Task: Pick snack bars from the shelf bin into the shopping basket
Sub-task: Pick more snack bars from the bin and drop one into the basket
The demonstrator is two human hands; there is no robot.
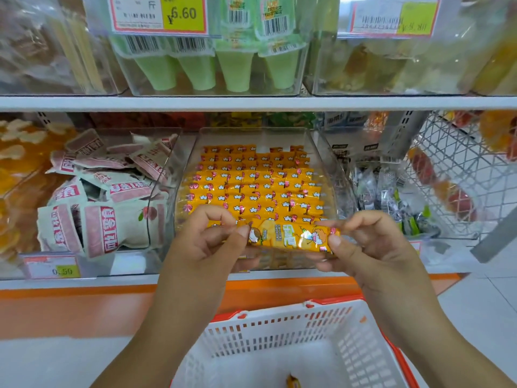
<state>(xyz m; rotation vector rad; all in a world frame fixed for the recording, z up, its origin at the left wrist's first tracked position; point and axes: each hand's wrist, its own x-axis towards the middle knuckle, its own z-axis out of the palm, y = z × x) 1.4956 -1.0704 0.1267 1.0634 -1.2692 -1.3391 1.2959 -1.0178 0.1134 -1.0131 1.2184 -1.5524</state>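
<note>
An orange snack bar [291,236] is held level in front of the shelf, just before the clear bin's front wall. My left hand [208,242] pinches its left end and my right hand [372,242] pinches its right end. Behind it, the clear shelf bin [321,152] holds several rows of the same orange bars [254,186]. Below my hands stands the white shopping basket [279,331] with an orange rim. One orange bar [293,382] lies on the basket's floor at the bottom edge of view.
A bin of pink-and-white packets [98,197] sits left of the bars. A bin of dark wrapped sweets [391,197] and a wire rack [453,175] are on the right. Bins with green cones [212,68] fill the upper shelf. An orange shelf base [84,309] runs below.
</note>
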